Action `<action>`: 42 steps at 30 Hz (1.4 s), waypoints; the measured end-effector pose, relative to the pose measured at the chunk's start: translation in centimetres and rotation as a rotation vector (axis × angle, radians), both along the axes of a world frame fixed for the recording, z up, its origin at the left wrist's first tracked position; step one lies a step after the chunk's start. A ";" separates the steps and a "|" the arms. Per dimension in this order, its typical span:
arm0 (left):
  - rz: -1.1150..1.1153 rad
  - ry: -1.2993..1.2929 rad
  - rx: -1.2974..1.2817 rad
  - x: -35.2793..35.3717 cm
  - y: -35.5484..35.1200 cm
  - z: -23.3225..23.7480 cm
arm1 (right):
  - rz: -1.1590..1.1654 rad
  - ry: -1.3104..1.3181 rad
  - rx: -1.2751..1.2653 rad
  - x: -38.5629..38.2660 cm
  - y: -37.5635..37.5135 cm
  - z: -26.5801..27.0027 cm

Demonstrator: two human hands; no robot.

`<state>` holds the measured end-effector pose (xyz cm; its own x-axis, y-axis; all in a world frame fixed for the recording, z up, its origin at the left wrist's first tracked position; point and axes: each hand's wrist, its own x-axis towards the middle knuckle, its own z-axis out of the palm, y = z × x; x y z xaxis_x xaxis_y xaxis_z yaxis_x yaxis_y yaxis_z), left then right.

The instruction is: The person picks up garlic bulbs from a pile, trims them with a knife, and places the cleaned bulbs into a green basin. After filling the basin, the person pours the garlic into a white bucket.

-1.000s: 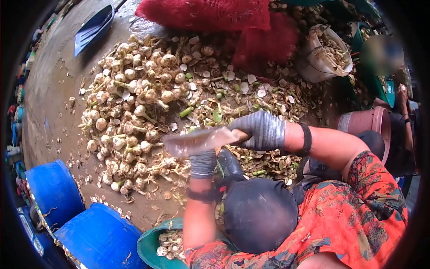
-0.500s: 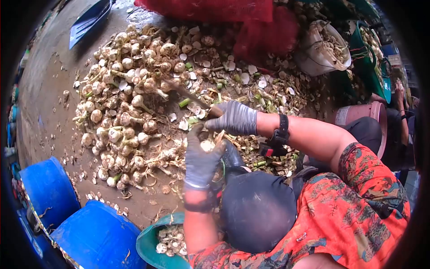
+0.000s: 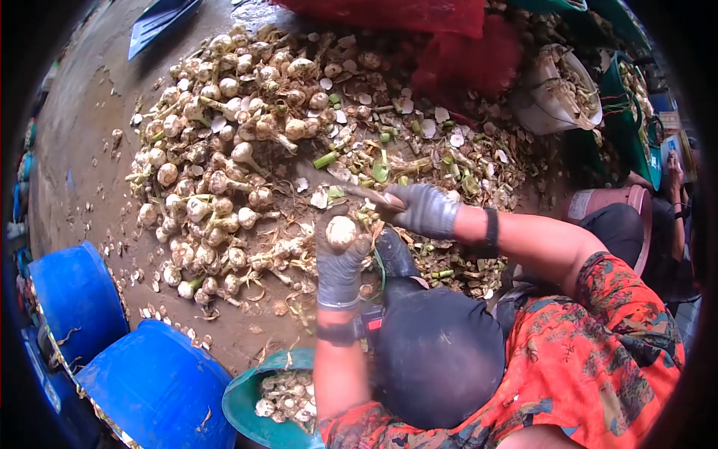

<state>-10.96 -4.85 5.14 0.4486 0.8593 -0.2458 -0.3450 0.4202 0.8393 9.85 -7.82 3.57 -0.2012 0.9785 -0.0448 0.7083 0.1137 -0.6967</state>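
My left hand (image 3: 340,273), in a grey glove, is closed around a pale garlic bulb (image 3: 341,233) that shows above the fingers. Just to its right, my right hand (image 3: 426,211), also gloved, grips the handle of a knife (image 3: 363,192). Its blade points up and left, blurred, over the scraps beside the heap. A large heap of garlic bulbs with stems (image 3: 217,172) lies on the floor left of both hands. Cut stems and peel scraps (image 3: 419,150) are spread beyond the right hand.
Blue tubs (image 3: 157,382) stand at lower left, beside a green bucket (image 3: 247,404) containing garlic. A red mesh sack (image 3: 389,13) lies at the top. A white bucket (image 3: 550,93) and a pink bucket (image 3: 609,202) are at right. Another person's hand (image 3: 675,172) shows at the far right.
The right hand and knife have moved away from the left hand, down and to the right. The bulb in the left hand now shows clearly. The whole view has shifted slightly.
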 end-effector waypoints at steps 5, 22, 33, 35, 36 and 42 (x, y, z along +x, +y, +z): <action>-0.134 1.042 1.222 -4.0 -2.2 -10.8 | 0.256 -0.151 -0.344 1.7 0.5 10.2; -0.305 0.770 0.787 -1.8 -5.7 0.3 | 0.324 -0.240 -0.221 3.8 -4.9 3.9; -0.410 1.364 0.453 -22.5 -14.2 18.8 | -0.092 -0.293 -0.336 9.0 -4.7 -0.7; -0.340 1.328 0.490 -22.0 -13.8 18.0 | -0.104 -0.277 -0.357 7.8 -4.6 -1.2; -0.259 1.312 0.442 -19.9 -12.5 17.1 | -0.094 -0.225 -0.380 7.0 -4.4 -1.3; -0.316 1.398 0.997 -7.6 -1.8 0.9 | -0.094 -0.174 -0.384 5.0 -5.7 -0.8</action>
<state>-18.52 -6.66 6.03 0.5436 0.8385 -0.0380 0.7888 -0.4949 0.3645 14.87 -13.56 2.77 -0.0692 0.8981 -0.4344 0.8140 -0.2009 -0.5450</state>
